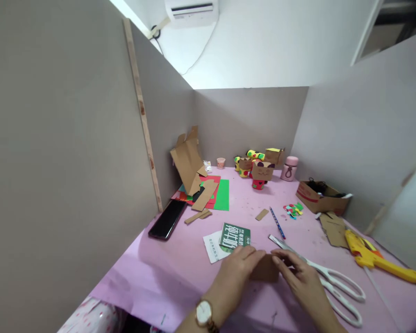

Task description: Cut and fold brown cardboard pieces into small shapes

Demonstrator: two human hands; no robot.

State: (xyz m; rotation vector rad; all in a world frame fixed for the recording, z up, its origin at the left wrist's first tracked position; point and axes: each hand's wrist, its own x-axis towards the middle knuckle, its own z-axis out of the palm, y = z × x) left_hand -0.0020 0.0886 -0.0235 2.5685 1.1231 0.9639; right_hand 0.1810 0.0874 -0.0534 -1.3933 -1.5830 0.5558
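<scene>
Both my hands meet low in the middle over a pink table (180, 273). My left hand (239, 268), with a watch on its wrist, pinches the left side of a small brown cardboard piece (266, 269). My right hand (298, 277) grips the same piece from the right. The cardboard rests on or just above the table; my fingers hide its edges. White-handled scissors (333, 282) lie right beside my right hand. A green and white paper packet (229, 239) lies just beyond my left hand.
A black phone (167, 219) lies at the left. Coloured paper sheets (222, 194) and cardboard scraps (190, 162) sit at the back left. Cardboard box figures (261, 172), a pink bottle (290, 168), a blue pencil (276, 222), a cardboard box (319, 198) and a yellow glue gun (377, 261) stand further off. Grey partition walls close three sides.
</scene>
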